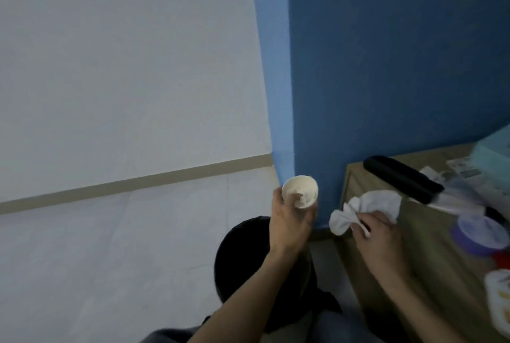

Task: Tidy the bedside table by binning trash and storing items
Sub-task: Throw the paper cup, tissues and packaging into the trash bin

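My left hand (289, 228) grips a white paper cup (300, 190) with crumpled paper inside, held upright above a black bin (242, 257) on the floor. At the left edge of the wooden bedside table (425, 254), my right hand (378, 237) clutches a crumpled white tissue (367, 208). The bin's opening is mostly hidden by my left forearm.
On the table lie a black case (400, 177), a clear plastic wrapper (458, 199), a purple-rimmed round lid (481, 235), a teal box (491, 157), a red item and a white packet at the right edge. A blue wall stands behind; pale floor lies to the left.
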A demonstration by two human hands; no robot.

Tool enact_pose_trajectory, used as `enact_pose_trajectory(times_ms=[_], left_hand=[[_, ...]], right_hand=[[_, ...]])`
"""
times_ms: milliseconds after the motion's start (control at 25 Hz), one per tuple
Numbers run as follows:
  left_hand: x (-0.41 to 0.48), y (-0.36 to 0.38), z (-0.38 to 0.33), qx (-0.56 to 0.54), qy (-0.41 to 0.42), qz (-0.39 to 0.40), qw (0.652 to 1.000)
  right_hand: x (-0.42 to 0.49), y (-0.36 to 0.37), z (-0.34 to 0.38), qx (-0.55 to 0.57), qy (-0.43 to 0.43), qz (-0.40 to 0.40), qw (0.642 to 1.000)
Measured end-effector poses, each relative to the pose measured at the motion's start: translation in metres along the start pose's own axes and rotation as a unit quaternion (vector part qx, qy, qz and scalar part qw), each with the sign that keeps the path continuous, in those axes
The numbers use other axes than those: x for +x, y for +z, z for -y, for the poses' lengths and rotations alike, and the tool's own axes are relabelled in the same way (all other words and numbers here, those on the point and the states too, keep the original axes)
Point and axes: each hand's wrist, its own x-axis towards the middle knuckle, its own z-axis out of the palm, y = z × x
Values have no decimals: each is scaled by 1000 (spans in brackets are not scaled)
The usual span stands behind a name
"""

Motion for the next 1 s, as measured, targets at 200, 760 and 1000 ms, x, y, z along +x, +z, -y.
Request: enact_pose_trajectory(times_ms=[200, 760, 1000], left_hand=[[-32, -47, 110, 77, -164, 5, 983], [-38, -8, 224, 124, -236, 179, 947], [-15, 4, 165, 49, -155, 129, 978]], right_hand=[[-22, 105, 42, 24, -2, 169, 985], [-50, 240, 17, -4, 87, 468, 880], [-29, 184, 29, 32, 92, 326, 941]])
